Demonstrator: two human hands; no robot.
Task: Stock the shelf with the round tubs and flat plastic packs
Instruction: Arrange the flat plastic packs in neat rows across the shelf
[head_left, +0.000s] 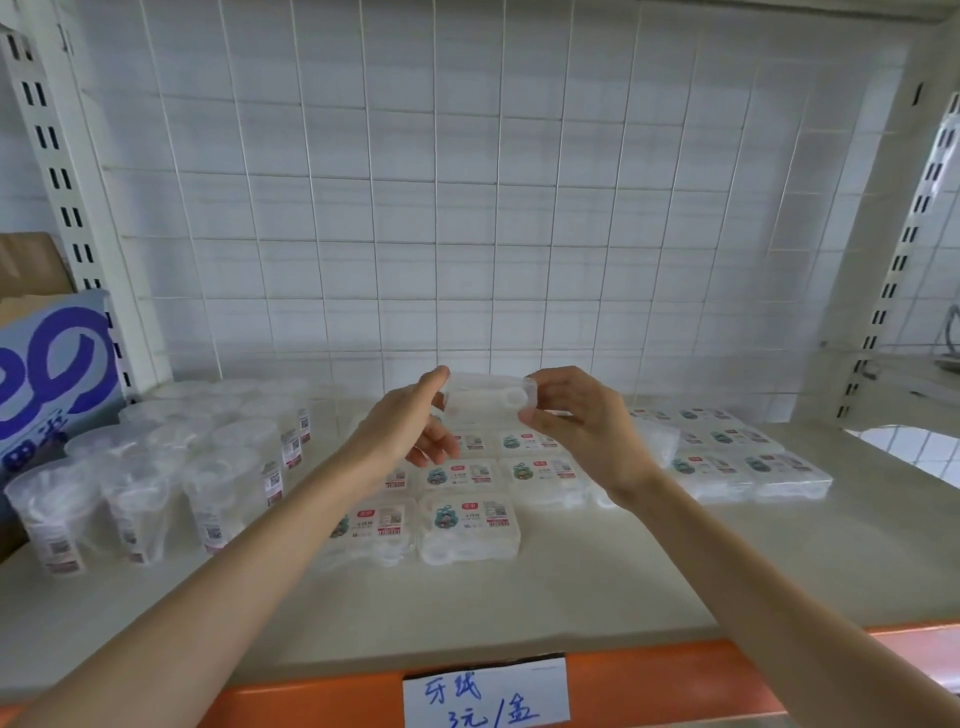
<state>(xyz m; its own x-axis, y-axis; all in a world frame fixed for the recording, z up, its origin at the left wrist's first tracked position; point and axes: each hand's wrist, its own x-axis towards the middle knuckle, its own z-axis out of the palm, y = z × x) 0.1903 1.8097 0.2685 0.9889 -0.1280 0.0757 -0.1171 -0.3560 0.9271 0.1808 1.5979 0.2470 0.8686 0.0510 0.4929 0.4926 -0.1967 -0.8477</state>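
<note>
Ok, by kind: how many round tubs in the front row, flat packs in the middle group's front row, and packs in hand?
Round tubs, front row: 3
Flat packs, middle group's front row: 2
Held flat pack, pinched between left hand and right hand: 1
Total: 6
The rows behind overlap too much to count.

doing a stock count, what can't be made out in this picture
Head view:
- held pack: ends covered by left hand and right hand.
- flat packs: some hidden behind both wrists.
- round tubs: back rows blurred, uncountable.
- price tag: cut off by bottom edge.
- blue box: cut by left edge.
</note>
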